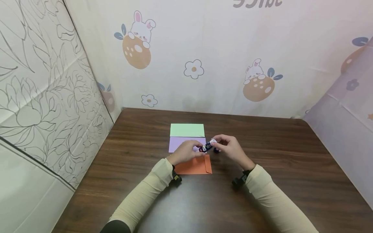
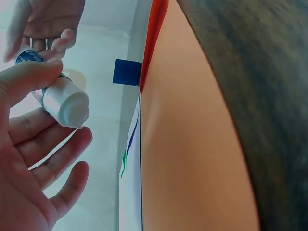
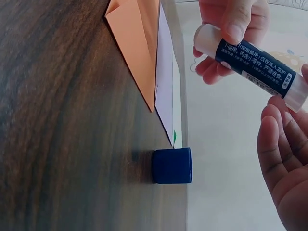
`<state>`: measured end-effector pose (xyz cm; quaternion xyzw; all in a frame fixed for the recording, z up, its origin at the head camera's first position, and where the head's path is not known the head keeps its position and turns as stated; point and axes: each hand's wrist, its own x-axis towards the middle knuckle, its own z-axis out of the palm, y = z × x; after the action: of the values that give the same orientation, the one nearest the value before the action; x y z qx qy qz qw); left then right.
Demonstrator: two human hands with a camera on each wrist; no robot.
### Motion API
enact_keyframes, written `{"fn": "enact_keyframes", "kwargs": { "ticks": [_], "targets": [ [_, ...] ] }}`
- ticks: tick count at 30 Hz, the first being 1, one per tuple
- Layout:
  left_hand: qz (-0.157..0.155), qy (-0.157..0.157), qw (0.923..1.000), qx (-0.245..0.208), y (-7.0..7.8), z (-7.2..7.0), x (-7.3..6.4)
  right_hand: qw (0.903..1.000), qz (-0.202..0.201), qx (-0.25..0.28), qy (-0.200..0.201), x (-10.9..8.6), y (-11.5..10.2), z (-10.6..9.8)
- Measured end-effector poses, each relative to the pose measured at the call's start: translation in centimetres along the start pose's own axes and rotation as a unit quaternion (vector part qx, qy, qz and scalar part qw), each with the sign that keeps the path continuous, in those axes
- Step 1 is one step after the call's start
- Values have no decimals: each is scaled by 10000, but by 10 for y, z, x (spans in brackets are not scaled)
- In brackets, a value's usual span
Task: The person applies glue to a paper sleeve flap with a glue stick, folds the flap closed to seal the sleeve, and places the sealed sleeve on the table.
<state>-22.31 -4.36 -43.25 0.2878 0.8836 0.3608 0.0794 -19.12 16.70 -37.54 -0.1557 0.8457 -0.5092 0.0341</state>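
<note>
A glue stick [image 1: 207, 146] with a dark blue printed label and white ends is held between both hands above the envelopes. My left hand [image 1: 187, 152] pinches one end, its thumb [image 2: 36, 77] across the barrel and the other fingers spread apart. At the opposite white end, my right hand [image 1: 232, 149] pinches between thumb and fingers. The stick is tilted and uncapped in the left wrist view. Its blue cap [image 3: 172, 166] stands on the table beside the envelopes. Under my left hand lies an orange envelope [image 1: 192, 166], partly hidden by it.
Beyond the orange envelope lie a purple envelope [image 1: 175, 144] and a light green one [image 1: 187, 130], in a column on the brown wooden table [image 1: 262, 136]. Behind the table's far edge rises a wall covering [image 1: 218, 90] with rabbit prints. A patterned panel [image 1: 52, 97] stands at the left.
</note>
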Motion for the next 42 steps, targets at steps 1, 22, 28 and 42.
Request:
{"fn": "enact_keyframes", "kwargs": {
  "ticks": [1, 22, 28, 42],
  "targets": [
    [-22, 34, 10000, -23, -1, 0, 0, 10000, -24, 31, -11, -1, -2, -1],
    [-192, 205, 9951, -952, -3, -19, -7, 9981, 267, 154, -533, -1, 58, -3],
    [-196, 196, 9905, -1343, 1, -22, -8, 9981, 184, -7, -591, -3, 63, -1],
    [54, 400, 9738, -2237, 8, -21, -9, 9960, 292, 94, -845, -5, 59, 7]
  ]
}}
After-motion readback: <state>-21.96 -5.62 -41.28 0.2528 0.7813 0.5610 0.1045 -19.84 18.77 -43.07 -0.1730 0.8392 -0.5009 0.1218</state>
